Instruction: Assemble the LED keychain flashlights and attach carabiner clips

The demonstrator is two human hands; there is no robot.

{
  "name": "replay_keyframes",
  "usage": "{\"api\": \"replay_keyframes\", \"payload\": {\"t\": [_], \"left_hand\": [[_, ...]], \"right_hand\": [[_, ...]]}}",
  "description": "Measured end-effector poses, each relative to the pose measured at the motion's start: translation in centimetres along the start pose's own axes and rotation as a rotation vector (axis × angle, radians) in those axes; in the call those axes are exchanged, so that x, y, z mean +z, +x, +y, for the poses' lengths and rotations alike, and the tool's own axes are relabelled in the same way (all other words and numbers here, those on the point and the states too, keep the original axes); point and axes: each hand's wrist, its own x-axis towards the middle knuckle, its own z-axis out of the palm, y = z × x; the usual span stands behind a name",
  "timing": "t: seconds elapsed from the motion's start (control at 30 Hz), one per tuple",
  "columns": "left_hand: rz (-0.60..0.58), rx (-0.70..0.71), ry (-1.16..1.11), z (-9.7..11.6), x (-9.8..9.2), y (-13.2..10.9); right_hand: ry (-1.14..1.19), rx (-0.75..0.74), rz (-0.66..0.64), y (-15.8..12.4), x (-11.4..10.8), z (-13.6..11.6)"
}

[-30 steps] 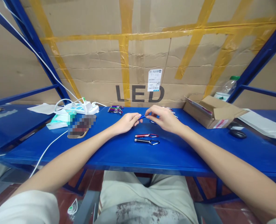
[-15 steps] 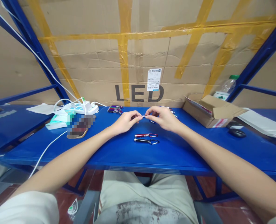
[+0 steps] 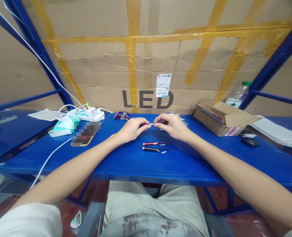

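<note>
My left hand (image 3: 132, 128) and my right hand (image 3: 171, 125) meet over the middle of the blue table (image 3: 126, 161), fingers pinched on a small keychain flashlight (image 3: 151, 124) held between them. Only its silvery tip shows between the fingertips. Just in front of my hands lie a red keychain flashlight (image 3: 153, 144) and a black keychain flashlight (image 3: 154, 149), each with a carabiner clip. A small pile of coloured flashlights (image 3: 121, 116) lies at the back of the table, left of my hands. More clips show behind my right hand.
A taped cardboard wall marked LED (image 3: 147, 98) stands behind the table. A white power strip (image 3: 86, 114) with cables and a phone (image 3: 83, 138) lie at left. An open cardboard box (image 3: 223, 121), a bottle (image 3: 239, 93) and a dark mouse (image 3: 250, 142) are at right.
My hands drew closer together over the small flashlight; its blue body, seen a second ago, is now hidden in my fingers. Both hands dropped slightly toward the table.
</note>
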Motion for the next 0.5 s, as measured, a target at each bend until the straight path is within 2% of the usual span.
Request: {"api": "replay_keyframes", "payload": {"t": [0.5], "left_hand": [[0.008, 0.046, 0.098, 0.10, -0.01, 0.03]], "right_hand": [[0.031, 0.047, -0.005, 0.02, -0.08, -0.22]]}}
